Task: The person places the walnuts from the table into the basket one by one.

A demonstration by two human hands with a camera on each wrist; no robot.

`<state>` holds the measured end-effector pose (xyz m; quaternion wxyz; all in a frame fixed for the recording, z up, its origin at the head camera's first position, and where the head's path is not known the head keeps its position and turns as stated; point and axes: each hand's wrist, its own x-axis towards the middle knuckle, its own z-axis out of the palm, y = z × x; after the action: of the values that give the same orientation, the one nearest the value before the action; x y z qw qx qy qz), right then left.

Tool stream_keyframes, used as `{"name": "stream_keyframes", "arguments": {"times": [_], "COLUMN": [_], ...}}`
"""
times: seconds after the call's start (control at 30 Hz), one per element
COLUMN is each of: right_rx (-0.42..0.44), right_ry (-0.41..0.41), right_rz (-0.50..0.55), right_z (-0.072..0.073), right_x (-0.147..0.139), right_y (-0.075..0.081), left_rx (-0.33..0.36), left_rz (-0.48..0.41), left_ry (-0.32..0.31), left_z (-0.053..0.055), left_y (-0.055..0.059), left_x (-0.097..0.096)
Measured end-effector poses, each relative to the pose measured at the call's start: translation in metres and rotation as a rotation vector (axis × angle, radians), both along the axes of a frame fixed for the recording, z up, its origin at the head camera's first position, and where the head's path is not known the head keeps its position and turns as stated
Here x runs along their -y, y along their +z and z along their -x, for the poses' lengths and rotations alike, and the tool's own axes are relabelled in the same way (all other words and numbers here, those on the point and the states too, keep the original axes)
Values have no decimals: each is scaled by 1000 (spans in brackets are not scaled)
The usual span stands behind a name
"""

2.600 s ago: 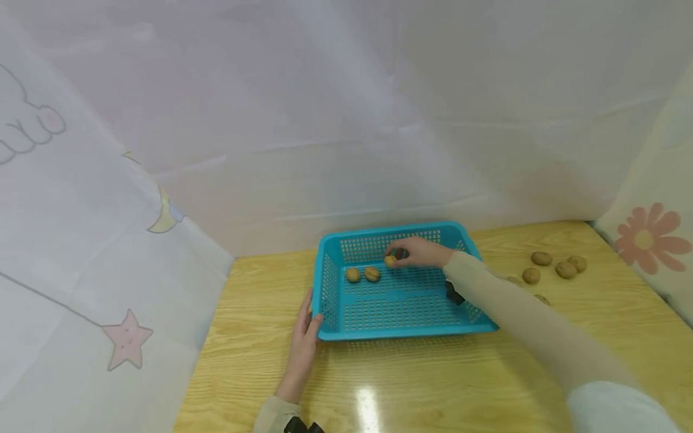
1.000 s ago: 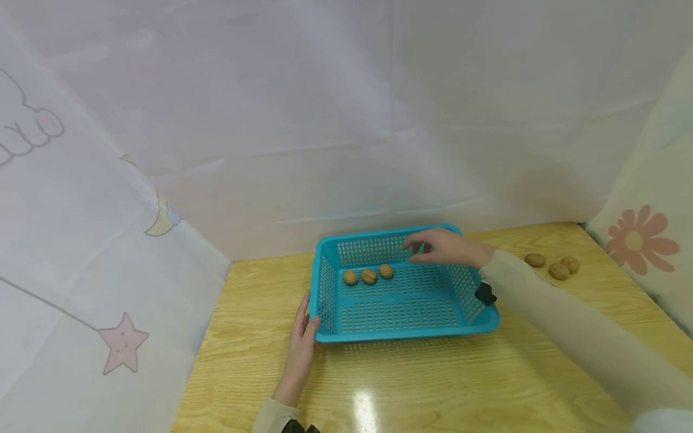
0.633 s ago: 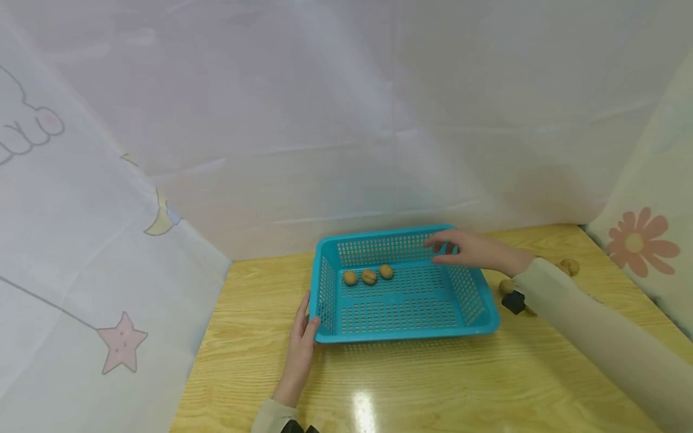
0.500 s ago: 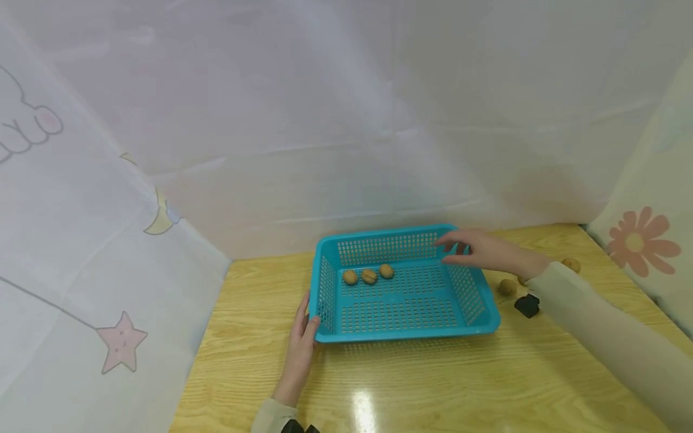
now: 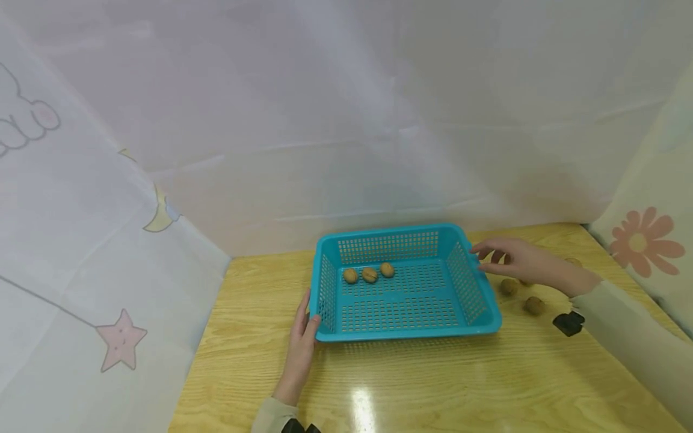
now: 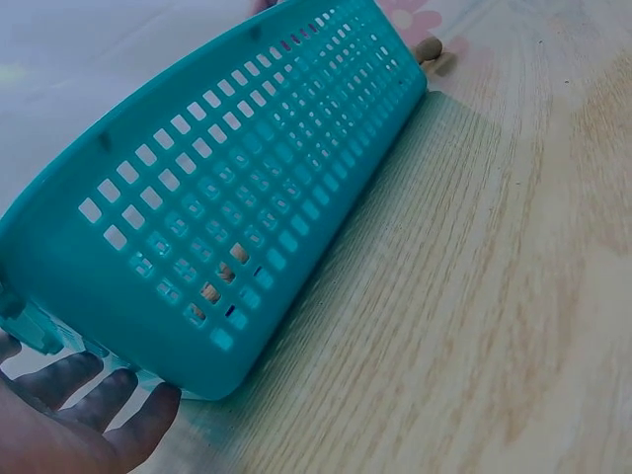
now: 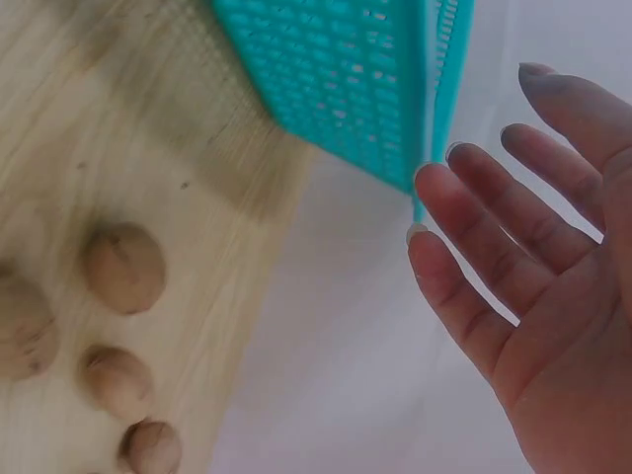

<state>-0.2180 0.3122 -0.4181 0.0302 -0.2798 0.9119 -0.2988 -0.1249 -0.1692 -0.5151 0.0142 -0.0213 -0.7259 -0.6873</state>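
A blue plastic basket (image 5: pixel 406 334) with pierced walls stands on the wooden table. Three walnuts (image 5: pixel 370 275) lie in a row on its floor. My left hand (image 5: pixel 298 355) holds the basket's left end, thumb at the rim near the front corner, fingers along the outside wall. In the left wrist view its fingers (image 6: pixel 143 430) touch the lower part of that end. My right hand (image 5: pixel 522 261) is at the basket's right rim, fingers loosely bent and spread, with nothing in them; the right wrist view shows its bare palm (image 7: pixel 583 365).
More walnuts (image 5: pixel 535 305) lie on the table (image 5: pixel 433 385) to the right of the basket, some partly hidden under the right hand and forearm. Right behind the table hangs a pale cloth (image 5: pixel 357 150); printed cloth covers both sides.
My right hand sets a third walnut beside the two in the basket, lets go, and moves right, out over the right rim. The left hand stays at the basket's left end.
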Motion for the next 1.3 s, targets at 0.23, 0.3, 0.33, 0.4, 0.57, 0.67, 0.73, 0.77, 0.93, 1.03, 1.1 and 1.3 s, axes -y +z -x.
{"name": "stream_keyframes", "arguments": {"times": [0.23, 0.3, 0.33, 0.4, 0.57, 0.67, 0.73, 0.77, 0.93, 1.03, 1.1, 1.3], "right_rx": [0, -13, -27, -47, -72, -81, -103, -113, -173, -183, -184, -112], "right_ry": [-63, -69, -68, -79, -88, -74, -67, -67, -81, -93, -100, -117], "right_rz": [-36, -37, -37, -37, -25, -2, 10, 9, -2, -3, -15, -36], "right_z": [-13, -16, -18, -21, -25, -24, -24, -25, -25, -24, -22, -19], "right_x": [-22, -29, -32, -38, -49, -56, -60, -62, -67, -68, -68, -67], "right_y": [-7, -10, -12, -17, -37, -51, -61, -65, -84, -91, -95, -102], "left_rx": [-3, 0, 2, 4, 3, -1, -2, -2, -6, -9, -7, -1], "left_rz": [3, 6, 8, 12, 7, -2, -6, -7, -9, -11, -12, -4], "left_ry": [-2, -1, 0, 3, 9, 8, 7, 8, 10, 13, 14, 14], "left_z": [0, 0, 0, 0, 0, 0, 0, 0, 0, 0, 0, 0], "left_y": [0, 0, 0, 1, 2, 0, 0, -1, -2, -1, -1, -1], "left_x": [0, 0, 0, 0, 0, 0, 0, 0, 0, 0, 0, 0]}}
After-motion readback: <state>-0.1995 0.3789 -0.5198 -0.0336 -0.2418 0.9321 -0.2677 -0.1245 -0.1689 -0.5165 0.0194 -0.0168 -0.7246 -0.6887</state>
